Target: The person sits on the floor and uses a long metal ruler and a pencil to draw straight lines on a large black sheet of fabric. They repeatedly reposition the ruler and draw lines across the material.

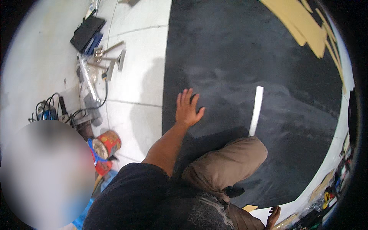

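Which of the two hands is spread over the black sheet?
The left hand, palm down with fingers apart over the black sheet. The right hand instead shows past the sheet's lower edge, near the small tan piece.

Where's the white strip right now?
In the head view, the white strip lies on the black sheet, right of the left hand, its lower end by the bent knee.

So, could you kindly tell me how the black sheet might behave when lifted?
The black sheet is probably floppy, given the faint wavy marks across it. Spreading well beyond the left hand, it may sag and feel fairly heavy.
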The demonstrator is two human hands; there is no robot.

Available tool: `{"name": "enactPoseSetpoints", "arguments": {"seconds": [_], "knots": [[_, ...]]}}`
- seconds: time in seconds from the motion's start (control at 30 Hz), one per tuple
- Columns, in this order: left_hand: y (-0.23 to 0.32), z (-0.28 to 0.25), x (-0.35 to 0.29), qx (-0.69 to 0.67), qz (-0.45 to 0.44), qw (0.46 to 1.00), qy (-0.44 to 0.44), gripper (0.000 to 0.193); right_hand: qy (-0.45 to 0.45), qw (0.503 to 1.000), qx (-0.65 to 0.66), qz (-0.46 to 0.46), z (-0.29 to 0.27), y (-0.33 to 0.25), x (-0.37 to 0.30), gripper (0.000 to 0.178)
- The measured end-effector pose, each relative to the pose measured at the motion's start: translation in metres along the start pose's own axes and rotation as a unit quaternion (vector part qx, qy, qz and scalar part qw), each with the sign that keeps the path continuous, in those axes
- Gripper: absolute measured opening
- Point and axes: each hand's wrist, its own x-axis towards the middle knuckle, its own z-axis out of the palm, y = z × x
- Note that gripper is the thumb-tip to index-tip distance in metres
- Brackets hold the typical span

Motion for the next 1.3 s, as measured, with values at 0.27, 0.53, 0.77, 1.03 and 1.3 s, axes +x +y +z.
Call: {"name": "enactPoseSetpoints", "arguments": {"seconds": [0.27,0.53,0.77,1.03,1.3], "knots": [[-0.004,0.007,0.002,0.003,0.005,1.0,0.009,0.071,-0.142,0.984,0.071,0.079,0.005,-0.009,-0.014,0.048],[-0.007,0.002,-0.002,0.042,0.004,0.999,-0.021,0.073,-0.117,0.986,0.033,0.11,0.021,-0.103,-0.057,0.038],[0.005,-0.002,0.015,0.041,0.044,0.998,-0.008,0.072,-0.039,0.989,0.065,0.124,0.033,-0.145,-0.099,0.037],[-0.011,0.028,0.014,0.144,0.096,0.983,0.058,0.071,0.086,0.964,0.208,0.14,0.04,-0.197,-0.139,0.041],[-0.023,0.049,0.012,0.149,0.138,0.972,0.117,0.066,0.159,0.983,0.033,0.082,0.037,-0.172,-0.204,0.032]]}}
